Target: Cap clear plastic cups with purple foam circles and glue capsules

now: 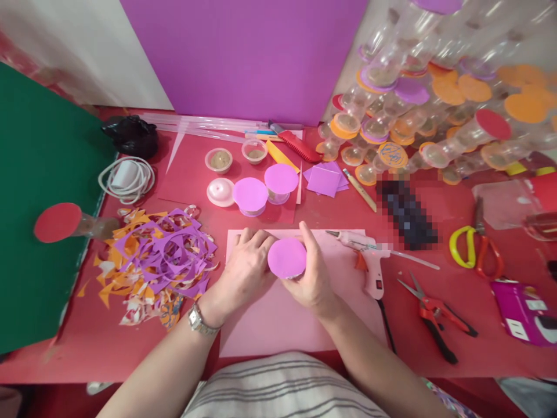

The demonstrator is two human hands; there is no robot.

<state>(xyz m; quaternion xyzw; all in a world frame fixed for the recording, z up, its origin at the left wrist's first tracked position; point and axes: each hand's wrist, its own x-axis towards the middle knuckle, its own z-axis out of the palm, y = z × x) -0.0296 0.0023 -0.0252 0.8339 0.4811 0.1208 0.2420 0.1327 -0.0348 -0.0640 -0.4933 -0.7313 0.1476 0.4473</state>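
My right hand (312, 273) grips a small cup topped with a round purple paper disc (287, 258). The thumb stands up along the disc's right edge, and the cup's body is mostly hidden by my fingers. My left hand (249, 264) lies palm down against the cup's left side with its fingers curled; what its fingertips hold, if anything, is hidden. Both hands are over a pale pink sheet (261, 334). Beyond them stand two cups with purple disc tops (250, 195), an upturned cup (220, 191) and open cups of brownish filling (219, 160).
A glue gun (363, 255) lies right of my hands, near red pliers (439, 316) and scissors (474, 249). Paper scraps (165, 255) heap at left. Purple squares (325, 179) and a cutter (298, 145) lie behind. Disc-ended clear tubes (391, 128) pile at the back right.
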